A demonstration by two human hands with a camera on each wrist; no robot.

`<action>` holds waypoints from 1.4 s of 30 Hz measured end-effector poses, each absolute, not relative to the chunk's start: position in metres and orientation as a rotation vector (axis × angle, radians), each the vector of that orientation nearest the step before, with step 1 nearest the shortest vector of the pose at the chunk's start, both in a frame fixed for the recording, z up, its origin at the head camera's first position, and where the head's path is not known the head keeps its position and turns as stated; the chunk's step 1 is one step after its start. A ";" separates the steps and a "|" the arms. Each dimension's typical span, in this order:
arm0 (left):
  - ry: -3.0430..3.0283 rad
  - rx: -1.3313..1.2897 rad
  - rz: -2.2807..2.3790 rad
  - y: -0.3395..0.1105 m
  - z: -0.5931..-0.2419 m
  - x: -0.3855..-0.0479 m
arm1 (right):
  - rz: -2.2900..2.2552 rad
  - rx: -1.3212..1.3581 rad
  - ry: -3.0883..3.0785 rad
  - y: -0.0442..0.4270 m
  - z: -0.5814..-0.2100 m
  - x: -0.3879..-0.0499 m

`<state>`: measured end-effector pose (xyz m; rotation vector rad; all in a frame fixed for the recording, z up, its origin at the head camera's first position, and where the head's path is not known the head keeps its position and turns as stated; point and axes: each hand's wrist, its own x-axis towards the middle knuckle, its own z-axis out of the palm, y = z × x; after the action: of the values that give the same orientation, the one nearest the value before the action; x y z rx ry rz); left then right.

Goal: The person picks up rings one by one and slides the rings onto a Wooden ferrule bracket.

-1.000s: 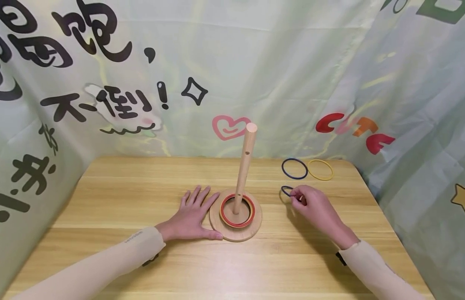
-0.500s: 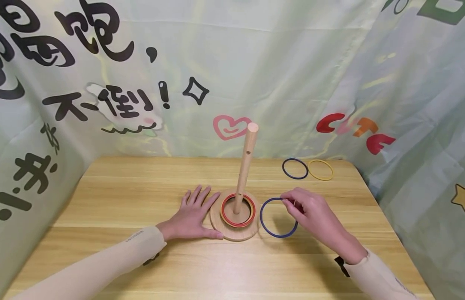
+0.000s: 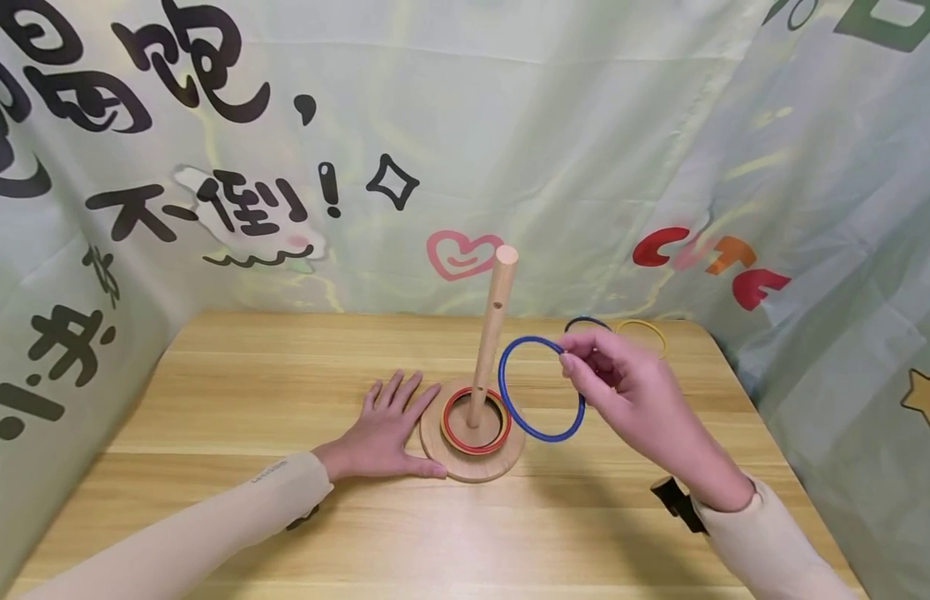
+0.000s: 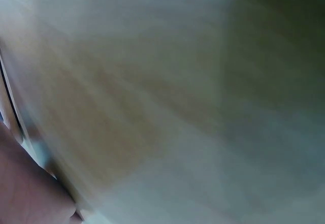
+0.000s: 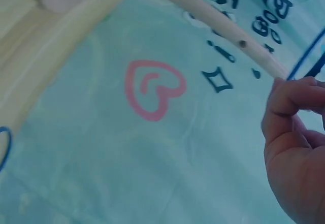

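Note:
Between thumb and fingers my right hand (image 3: 626, 375) pinches a blue ring (image 3: 510, 408), raised and tilted above the table just right of a wooden peg (image 3: 491, 333). In the right wrist view the same hand (image 5: 297, 142) shows at the right edge with part of the blue ring (image 5: 307, 54). The peg rises from a round wooden base (image 3: 472, 475), where stacked rings with a red one (image 3: 444, 421) on top lie around its foot. My left hand (image 3: 382, 433) rests spread on the table, its thumb and fingertips at the base's left edge. The left wrist view is mostly blurred.
Behind my right hand, a dark blue ring (image 3: 585, 319) and a yellow ring (image 3: 645, 323) lie at the table's back right, partly hidden. A printed cloth (image 3: 555, 167) hangs behind the wooden table (image 3: 270, 375) and along its sides.
My right hand has brought the blue ring left from the back right, then lifted it off the table and tilted it beside the peg. My left hand has stayed put.

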<state>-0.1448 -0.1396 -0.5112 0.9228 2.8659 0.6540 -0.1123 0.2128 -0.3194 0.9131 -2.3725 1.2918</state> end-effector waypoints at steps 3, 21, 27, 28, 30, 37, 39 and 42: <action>2.861 0.912 0.651 -0.139 -0.512 -0.145 | 1.412 0.902 -2.281 0.206 -0.308 -0.115; 2.839 0.908 0.672 -0.139 -0.499 -0.142 | 1.739 0.711 -2.020 0.177 -0.272 -0.141; 2.851 0.923 0.693 -0.141 -0.511 -0.145 | 1.713 0.640 -2.117 0.174 -0.289 -0.147; 2.853 0.928 0.695 -0.140 -0.513 -0.145 | 1.707 0.628 -2.125 0.174 -0.292 -0.148; 2.850 0.929 0.696 -0.140 -0.513 -0.145 | 1.699 0.619 -2.129 0.175 -0.295 -0.149; 2.860 0.910 0.666 -0.141 -0.512 -0.146 | 1.710 0.645 -2.119 0.169 -0.294 -0.155; 2.858 0.908 0.664 -0.140 -0.512 -0.146 | 1.728 0.648 -2.121 0.167 -0.294 -0.157; 2.847 0.903 0.648 -0.138 -0.503 -0.143 | 1.756 0.654 -2.122 0.164 -0.297 -0.159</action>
<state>-0.1429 -0.1378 -0.5028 0.9034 2.8469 0.6476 -0.1594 0.1639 -0.2973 0.6544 -2.1218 1.7560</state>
